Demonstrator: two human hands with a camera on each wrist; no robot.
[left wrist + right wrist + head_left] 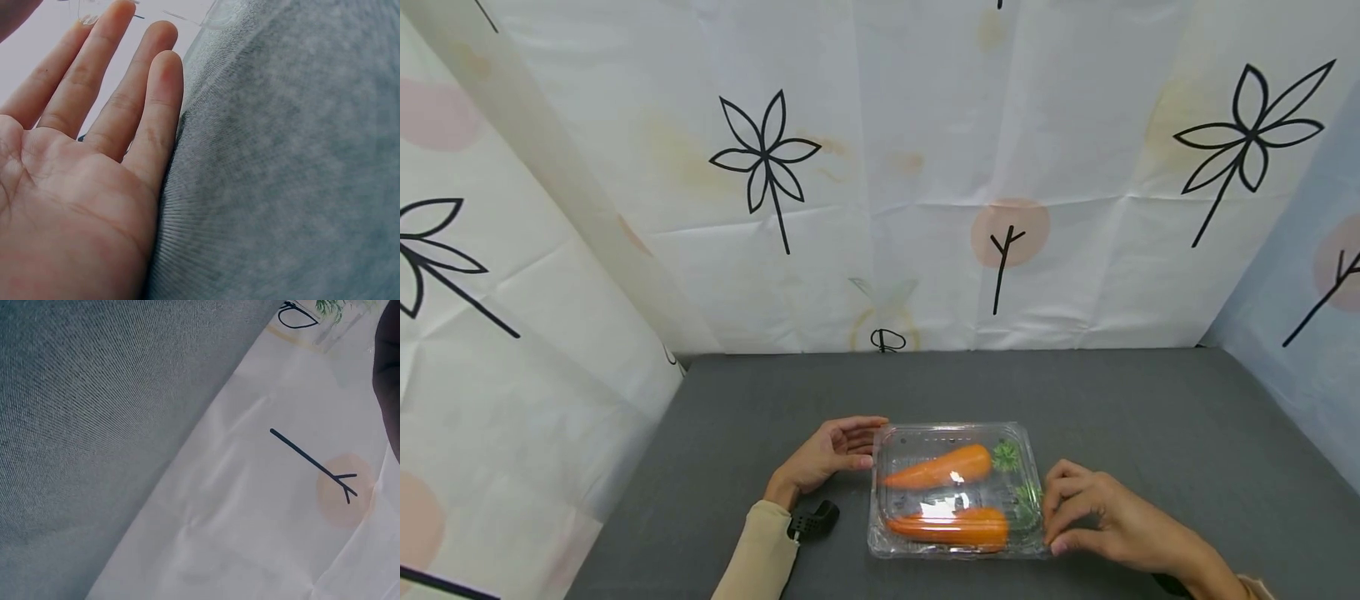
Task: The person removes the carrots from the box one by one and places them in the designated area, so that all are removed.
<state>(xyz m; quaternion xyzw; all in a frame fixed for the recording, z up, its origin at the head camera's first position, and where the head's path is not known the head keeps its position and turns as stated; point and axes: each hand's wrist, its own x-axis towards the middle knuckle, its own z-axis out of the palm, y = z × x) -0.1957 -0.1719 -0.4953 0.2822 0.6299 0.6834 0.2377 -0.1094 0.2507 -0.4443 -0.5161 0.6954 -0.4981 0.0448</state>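
Observation:
A clear plastic clamshell box (pixel 936 492) lies on the table with its lid down. Inside it are an upper carrot (pixel 943 468) and a lower carrot (pixel 958 528), both orange with green tops. My left hand (pixel 827 454) touches the box's left edge near its far corner; the left wrist view shows that palm with fingers (pixel 164 100) nearly straight. At the near right corner, my right hand (pixel 1101 512) pinches the box's edge between thumb and curled fingers. Only a dark part of the right hand (pixel 389 375) shows in the right wrist view, beside green leaves (pixel 330 307).
The grey table (pixel 775 392) reaches back to a white cloth wall (pixel 925 283) printed with flowers and twigs. Further cloth walls rise at the left (pixel 550 358) and right (pixel 1300 392). A black strap device (pixel 815 521) sits on the left wrist.

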